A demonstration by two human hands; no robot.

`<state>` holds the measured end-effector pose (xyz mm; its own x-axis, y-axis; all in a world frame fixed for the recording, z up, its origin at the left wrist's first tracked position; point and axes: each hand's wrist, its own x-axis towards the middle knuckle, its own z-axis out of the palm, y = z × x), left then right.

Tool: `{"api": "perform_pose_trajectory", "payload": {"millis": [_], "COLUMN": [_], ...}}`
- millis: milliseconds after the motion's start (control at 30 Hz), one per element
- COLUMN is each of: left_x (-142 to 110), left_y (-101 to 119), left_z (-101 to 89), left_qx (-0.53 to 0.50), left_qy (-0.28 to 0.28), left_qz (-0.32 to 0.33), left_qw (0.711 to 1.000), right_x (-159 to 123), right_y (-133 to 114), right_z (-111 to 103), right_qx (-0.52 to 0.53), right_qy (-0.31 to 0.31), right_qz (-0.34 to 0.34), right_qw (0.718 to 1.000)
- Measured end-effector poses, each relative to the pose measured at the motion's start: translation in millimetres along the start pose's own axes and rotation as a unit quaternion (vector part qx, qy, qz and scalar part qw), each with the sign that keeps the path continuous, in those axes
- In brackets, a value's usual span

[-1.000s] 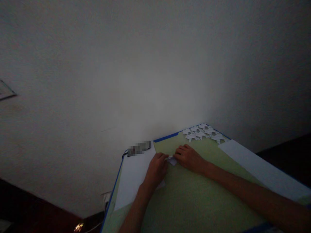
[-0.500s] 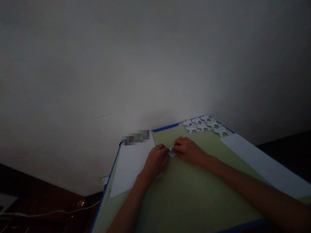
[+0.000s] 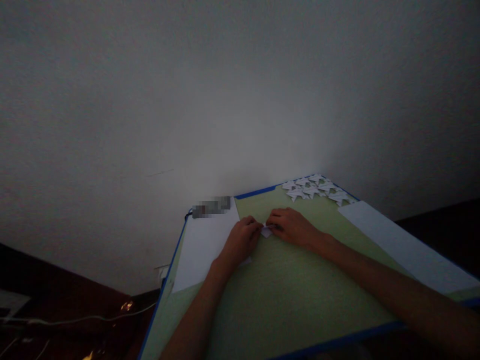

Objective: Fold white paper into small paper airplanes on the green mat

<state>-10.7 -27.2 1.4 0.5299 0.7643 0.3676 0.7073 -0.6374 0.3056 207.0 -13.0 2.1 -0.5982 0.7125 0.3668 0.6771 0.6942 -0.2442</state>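
Between my two hands is a small folded piece of white paper (image 3: pixel 266 232), low over the green tabletop. My left hand (image 3: pixel 244 239) is closed, with its fingertips pinching the paper's left side. From the other side, my right hand (image 3: pixel 292 226) pinches the right edge with bent fingers. The fine folds are too small and dim to make out. Just beside my left wrist a bit of white paper (image 3: pixel 245 262) shows, partly hidden by the arm.
Several folded white paper shapes (image 3: pixel 311 191) lie at the far right corner. White sheets (image 3: pixel 202 250) lie at left under a blurred-out object (image 3: pixel 212 207); another white strip (image 3: pixel 405 245) lies along the right edge. The green table (image 3: pixel 300 295) has blue edging and meets a wall.
The whole view has tilted slightly, so the table sits a little higher in the picture. Both hands stay on the small paper, with the fingers shifting only slightly.
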Motion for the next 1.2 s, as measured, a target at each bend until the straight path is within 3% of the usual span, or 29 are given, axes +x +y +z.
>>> {"api": "perform_pose_trajectory", "payload": {"millis": [333, 633, 1033, 1200], "left_x": [0, 5, 11, 18], "left_y": [-7, -5, -2, 0], "left_z": [12.1, 16.8, 12.5, 13.4], "left_qx": [-0.036, -0.067, -0.041, -0.004], "left_qy": [0.030, 0.051, 0.026, 0.007], "left_qz": [0.000, -0.017, -0.083, -0.158], "left_qw": [0.999, 0.996, 0.995, 0.987], "right_x": [3, 2, 10, 19], "right_y": [-6, 0, 3, 9], "right_z": [-4, 1, 9, 13], "right_qx": [-0.006, 0.009, 0.111, 0.147], "right_qy": [-0.027, -0.020, -0.004, -0.027], "right_qz": [0.029, 0.002, 0.065, 0.122], "right_qw": [0.999, 1.000, 0.992, 0.981]}}
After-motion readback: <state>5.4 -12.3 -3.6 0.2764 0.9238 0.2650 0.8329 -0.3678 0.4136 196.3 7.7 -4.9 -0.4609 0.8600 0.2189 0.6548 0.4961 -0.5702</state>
